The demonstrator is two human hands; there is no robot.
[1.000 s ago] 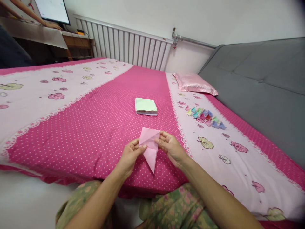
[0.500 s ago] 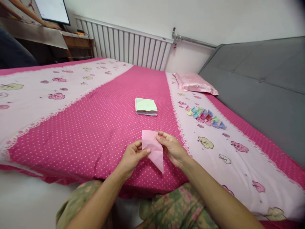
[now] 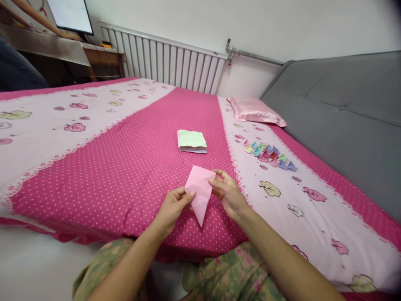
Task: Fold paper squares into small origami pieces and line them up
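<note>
Presently, we note a folded pink paper [image 3: 199,193], tapering to a point at its lower end, held just above the near edge of the bed [image 3: 119,175]. The left hand [image 3: 171,207] pinches its left edge between thumb and fingers; the right hand [image 3: 229,193] pinches its right corner likewise. Beyond, on the dotted strip, we record a stack of square papers [image 3: 191,140], green on top, well apart from both hands. To the right, small coloured folded pieces [image 3: 269,154] lie clustered on the pale strip, a pink pillow [image 3: 255,110] further back beside the grey headboard [image 3: 338,108]
</note>
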